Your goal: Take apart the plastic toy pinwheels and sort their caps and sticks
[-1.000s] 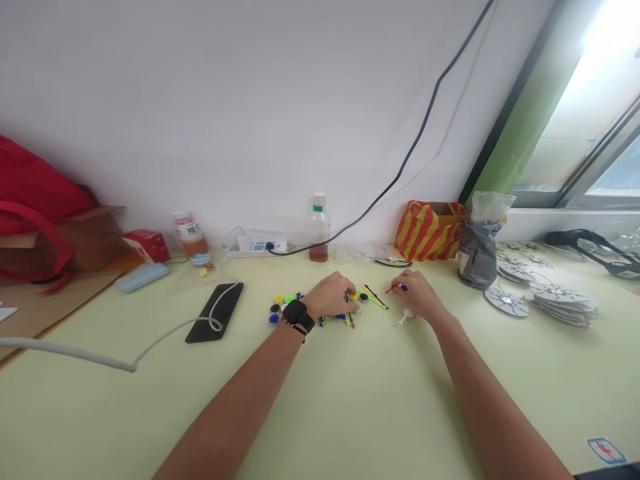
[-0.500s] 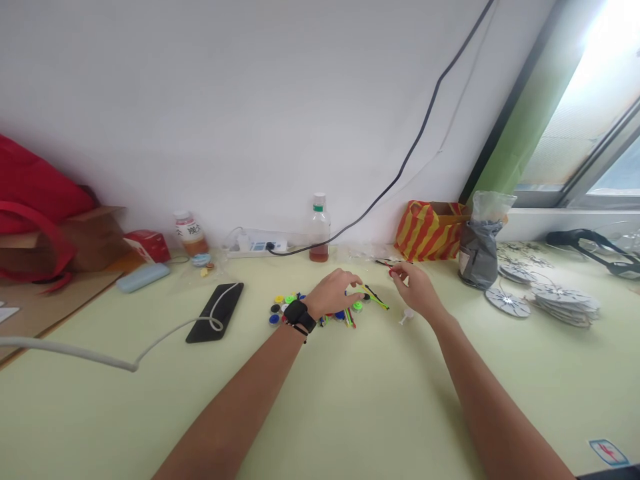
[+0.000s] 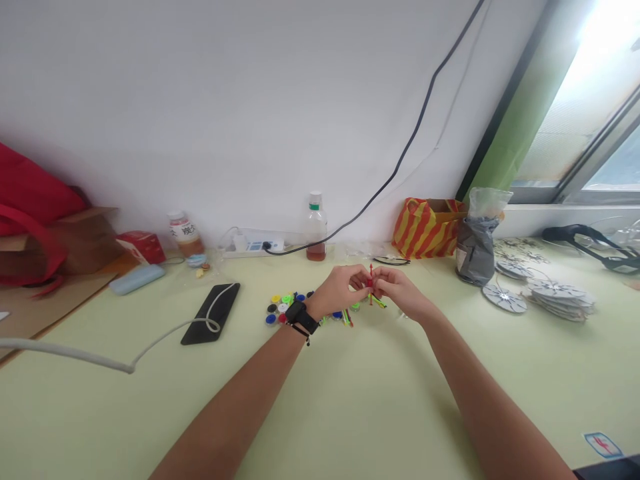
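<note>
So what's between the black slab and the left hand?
Head view, from the slab: bare table, small coloured discs, then the wristwatch.

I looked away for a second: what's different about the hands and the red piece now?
The right hand moved left, bringing the red piece with it; the left hand edged right and now appears to grip it too. The piece now stands upright between the two hands. The green-banded bottle and striped bag stayed where they were on the table.
</note>
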A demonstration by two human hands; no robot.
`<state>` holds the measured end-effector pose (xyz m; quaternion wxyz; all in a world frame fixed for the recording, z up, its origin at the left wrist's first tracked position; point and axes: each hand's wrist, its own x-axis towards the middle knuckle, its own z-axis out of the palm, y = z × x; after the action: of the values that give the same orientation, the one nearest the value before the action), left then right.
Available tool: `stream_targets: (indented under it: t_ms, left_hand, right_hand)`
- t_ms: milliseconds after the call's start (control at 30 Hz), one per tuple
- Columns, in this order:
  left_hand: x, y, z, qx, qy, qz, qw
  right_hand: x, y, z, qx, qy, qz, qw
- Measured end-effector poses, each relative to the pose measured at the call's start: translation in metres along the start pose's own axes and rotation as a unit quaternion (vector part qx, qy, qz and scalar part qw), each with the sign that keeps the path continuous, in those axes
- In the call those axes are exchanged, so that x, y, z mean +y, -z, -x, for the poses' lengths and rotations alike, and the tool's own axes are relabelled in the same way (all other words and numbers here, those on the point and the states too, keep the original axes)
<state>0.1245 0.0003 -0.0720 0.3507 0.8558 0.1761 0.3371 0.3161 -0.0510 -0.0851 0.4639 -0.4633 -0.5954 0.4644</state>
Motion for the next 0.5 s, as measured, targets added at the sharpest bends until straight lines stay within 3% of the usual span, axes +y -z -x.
stream_targets:
  t_ms: [100,233,300,500]
  left_hand:
    - [-0.001,-0.004,0.002,0.007,0.012,-0.033,0.999]
    - [-0.005,-0.015,0.006,-0.030,0.020,-0.133,0.990]
    - [-0.007,-0.022,0.008,-0.060,0.026,-0.174,0.983]
    - [-0.012,-0.028,0.013,-0.098,0.024,-0.234,0.967]
  right_hand:
    - [0.010,0.007,-0.003,0.055,0.005,0.108,0.993]
    - [0.035,0.016,-0.010,0.158,0.010,0.340,0.927]
    - [0.046,0.018,-0.012,0.158,0.007,0.384,0.910]
    - [0.051,0.024,-0.011,0.129,0.014,0.405,0.905]
